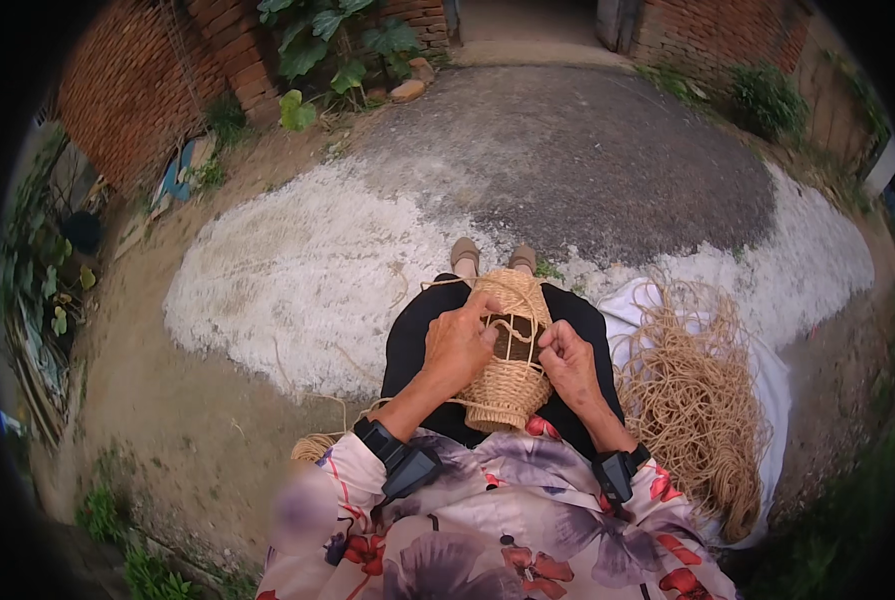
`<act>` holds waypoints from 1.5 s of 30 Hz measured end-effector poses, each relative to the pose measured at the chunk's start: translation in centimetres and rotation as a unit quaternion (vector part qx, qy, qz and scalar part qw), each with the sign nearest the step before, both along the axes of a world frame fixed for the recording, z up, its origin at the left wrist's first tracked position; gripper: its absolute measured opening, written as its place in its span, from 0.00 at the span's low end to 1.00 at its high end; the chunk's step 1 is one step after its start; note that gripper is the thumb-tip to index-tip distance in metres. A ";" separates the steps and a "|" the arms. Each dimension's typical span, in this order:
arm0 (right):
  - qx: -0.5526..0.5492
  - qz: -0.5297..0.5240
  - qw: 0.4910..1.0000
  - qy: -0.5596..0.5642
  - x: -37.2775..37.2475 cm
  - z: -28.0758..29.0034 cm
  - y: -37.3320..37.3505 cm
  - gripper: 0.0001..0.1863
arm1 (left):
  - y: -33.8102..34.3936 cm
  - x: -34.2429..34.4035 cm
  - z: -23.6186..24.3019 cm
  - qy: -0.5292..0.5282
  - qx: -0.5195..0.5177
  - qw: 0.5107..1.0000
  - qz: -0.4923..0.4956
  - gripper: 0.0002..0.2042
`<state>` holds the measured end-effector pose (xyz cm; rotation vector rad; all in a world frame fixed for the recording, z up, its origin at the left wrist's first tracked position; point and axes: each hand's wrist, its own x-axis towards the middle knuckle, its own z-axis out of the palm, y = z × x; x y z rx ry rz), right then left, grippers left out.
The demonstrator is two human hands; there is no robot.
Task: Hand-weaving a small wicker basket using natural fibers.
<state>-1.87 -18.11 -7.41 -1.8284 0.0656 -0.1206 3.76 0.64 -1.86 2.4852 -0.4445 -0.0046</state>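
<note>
A tan woven basket lies across my lap on black trousers, with a gap in its side crossed by upright cords. My left hand is closed at the left edge of that gap, thumb and forefinger gripping the basket there. A loose cord curves over the gap from the left fingertips towards my right hand. The right fingers are curled in a pinch at the gap's right edge, apparently on the cord, though the fingertips partly hide it. More cord trails off to the left of the basket.
A large tangled heap of tan cord lies on a white cloth at my right. Another coil sits by my left elbow. Ahead, a whitish ground patch meets dark paving, with brick walls and plants beyond.
</note>
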 end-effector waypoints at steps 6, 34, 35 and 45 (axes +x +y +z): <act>-0.007 -0.004 1.000 -0.015 0.0 0.1 0.0 0.02 | 1.0 0.1 0.5 0.103 -0.093 0.989 0.042 0.18; -0.042 0.006 0.999 -0.026 -0.4 0.2 0.0 0.03 | 5.0 -0.6 -1.9 -0.199 0.000 0.975 0.101 0.16; -0.042 0.008 0.999 -0.016 -0.4 0.3 -0.1 0.03 | 6.0 -0.1 -2.2 -0.168 0.012 0.976 0.139 0.17; -0.039 -0.005 0.999 -0.027 -0.5 -0.2 -0.5 0.03 | 10.0 1.3 -0.5 -0.138 -0.063 0.988 0.013 0.18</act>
